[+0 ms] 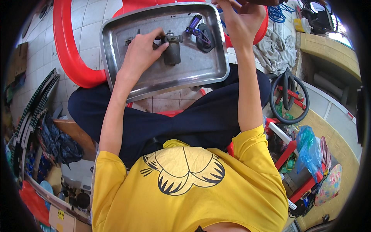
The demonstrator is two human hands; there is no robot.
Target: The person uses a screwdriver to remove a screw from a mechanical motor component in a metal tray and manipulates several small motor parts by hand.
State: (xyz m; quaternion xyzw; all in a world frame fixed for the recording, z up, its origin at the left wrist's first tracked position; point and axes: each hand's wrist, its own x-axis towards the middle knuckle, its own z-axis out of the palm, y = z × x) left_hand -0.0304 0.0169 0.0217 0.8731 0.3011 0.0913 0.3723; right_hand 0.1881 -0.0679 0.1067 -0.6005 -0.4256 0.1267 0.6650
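Observation:
A dark grey cylindrical metal part (172, 53) with a flanged top and a small stub stands in a shallow metal tray (193, 80). My left hand (143, 49) is closed at its left side, with the thumb and index finger against its upper end. Small metal pieces (130, 40) show beside my left knuckles, partly covered by the hand. To the right lie a purple metal fitting (194, 25) and a black oval piece (205, 38), partly overlapping. My right hand (244, 18) is raised past the tray's far right corner; the upper edge cuts off its fingers, so their hold is hidden.
The tray rests before my crossed legs, with a red plastic chair (73, 58) around it. On the right are a grey cloth (276, 52), a black rubber tube (305, 98) and a blue plastic bag (308, 149). A dark crumpled bag (58, 137) lies at left.

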